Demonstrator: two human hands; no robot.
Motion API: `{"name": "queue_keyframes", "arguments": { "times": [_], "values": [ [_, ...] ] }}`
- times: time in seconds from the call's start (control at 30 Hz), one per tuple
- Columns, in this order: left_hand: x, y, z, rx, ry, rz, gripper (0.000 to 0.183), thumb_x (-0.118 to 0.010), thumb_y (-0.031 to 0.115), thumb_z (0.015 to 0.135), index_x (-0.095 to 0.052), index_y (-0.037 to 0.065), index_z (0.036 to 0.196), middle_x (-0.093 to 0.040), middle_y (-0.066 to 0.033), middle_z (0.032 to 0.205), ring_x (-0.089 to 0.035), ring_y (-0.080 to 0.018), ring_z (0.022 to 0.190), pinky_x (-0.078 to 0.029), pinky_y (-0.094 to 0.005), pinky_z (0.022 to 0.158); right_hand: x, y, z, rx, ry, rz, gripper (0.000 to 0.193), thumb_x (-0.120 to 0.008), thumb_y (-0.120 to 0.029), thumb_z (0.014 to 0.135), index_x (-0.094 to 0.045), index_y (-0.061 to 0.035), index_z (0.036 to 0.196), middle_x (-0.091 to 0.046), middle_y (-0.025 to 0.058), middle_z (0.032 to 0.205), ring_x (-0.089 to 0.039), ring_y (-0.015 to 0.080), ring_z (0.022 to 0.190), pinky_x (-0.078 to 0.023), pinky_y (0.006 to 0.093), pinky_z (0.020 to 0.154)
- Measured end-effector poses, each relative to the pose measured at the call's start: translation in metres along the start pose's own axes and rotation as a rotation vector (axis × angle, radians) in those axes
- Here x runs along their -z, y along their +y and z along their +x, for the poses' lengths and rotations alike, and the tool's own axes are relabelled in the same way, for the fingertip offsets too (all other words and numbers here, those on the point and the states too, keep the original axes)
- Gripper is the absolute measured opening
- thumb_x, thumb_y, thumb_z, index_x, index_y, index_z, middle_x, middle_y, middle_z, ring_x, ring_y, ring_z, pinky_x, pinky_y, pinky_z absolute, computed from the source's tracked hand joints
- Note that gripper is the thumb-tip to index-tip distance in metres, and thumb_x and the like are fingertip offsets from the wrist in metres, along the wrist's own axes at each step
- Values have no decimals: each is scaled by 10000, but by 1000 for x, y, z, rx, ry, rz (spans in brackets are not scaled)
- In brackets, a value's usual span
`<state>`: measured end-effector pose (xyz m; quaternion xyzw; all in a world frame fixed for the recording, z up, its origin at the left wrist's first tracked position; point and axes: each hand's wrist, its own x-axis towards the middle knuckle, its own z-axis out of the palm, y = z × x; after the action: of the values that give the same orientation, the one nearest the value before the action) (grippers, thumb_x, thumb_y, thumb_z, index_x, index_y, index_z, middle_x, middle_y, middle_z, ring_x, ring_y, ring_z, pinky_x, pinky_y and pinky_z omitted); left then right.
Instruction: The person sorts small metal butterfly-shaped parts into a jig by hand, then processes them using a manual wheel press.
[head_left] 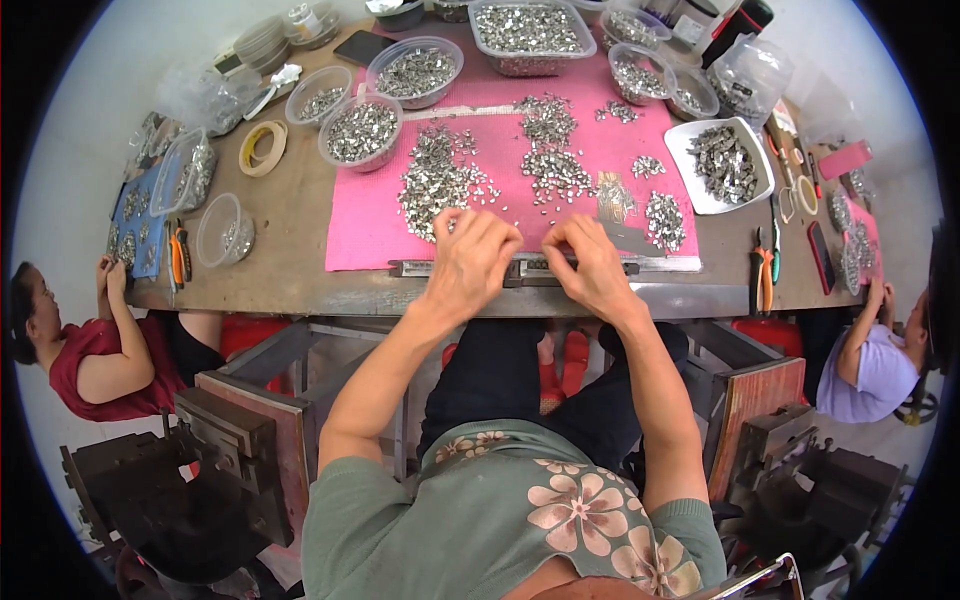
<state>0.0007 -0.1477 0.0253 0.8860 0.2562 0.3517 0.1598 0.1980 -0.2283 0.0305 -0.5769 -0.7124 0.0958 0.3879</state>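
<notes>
My left hand (pixel 472 252) and my right hand (pixel 588 262) are close together over the front edge of a pink mat (pixel 360 235). Both have curled fingers, with thumb and fingertips pressed together. Anything pinched in them is too small or hidden to make out. Just beneath them a narrow dark metal bar-like fixture (pixel 534 268) lies along the table edge, partly covered by my left hand. Beyond my left hand spreads a heap of small shiny metal pieces (pixel 436 180). Another pile of metal pieces (pixel 556 175) lies ahead of my right hand, near some thin metal pins (pixel 615 197).
Clear tubs (pixel 361 132) and a large tub (pixel 530 32) of metal pieces line the back. A white dish (pixel 755 160) stands right, orange-handled pliers (pixel 762 270) below it. Tape (pixel 263 148) lies left. Co-workers sit at the left (pixel 95 350) and right (pixel 870 360).
</notes>
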Motion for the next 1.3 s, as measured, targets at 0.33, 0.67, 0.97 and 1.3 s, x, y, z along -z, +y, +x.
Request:
{"name": "queue_keyframes", "arguments": {
  "times": [0.33,0.67,0.97,1.3],
  "values": [
    [-19,18,-20,-34,56,-42,138,-751,101,846,-649,81,937,-608,-43,934,-597,-241,918,-369,-456,946,1,-8,-19,115,-14,-78,164,-732,19,803,-637,-24,930,-620,110,939,-584,310,862,-452,406,776],
    [-2,-30,10,186,186,252,63,-743,156,887,-710,106,909,-667,-13,850,-597,-216,826,-338,-444,961,-28,0,14,27,81,-182,111,-747,-87,836,-687,-41,917,-602,106,878,-579,295,873,-431,417,784],
    [-9,-39,17,147,122,351,82,-770,167,846,-730,137,910,-626,2,876,-580,-209,931,-321,-463,978,-54,0,28,21,119,-369,81,-706,-74,825,-640,-42,859,-596,131,870,-562,308,873,-422,425,807],
    [-9,-46,15,131,68,238,70,-733,138,881,-704,129,944,-607,4,898,-573,-206,943,-308,-468,994,7,-3,-4,-24,-44,18,96,-679,11,847,-608,-21,904,-587,88,887,-562,284,822,-419,393,772]
  ]
}}
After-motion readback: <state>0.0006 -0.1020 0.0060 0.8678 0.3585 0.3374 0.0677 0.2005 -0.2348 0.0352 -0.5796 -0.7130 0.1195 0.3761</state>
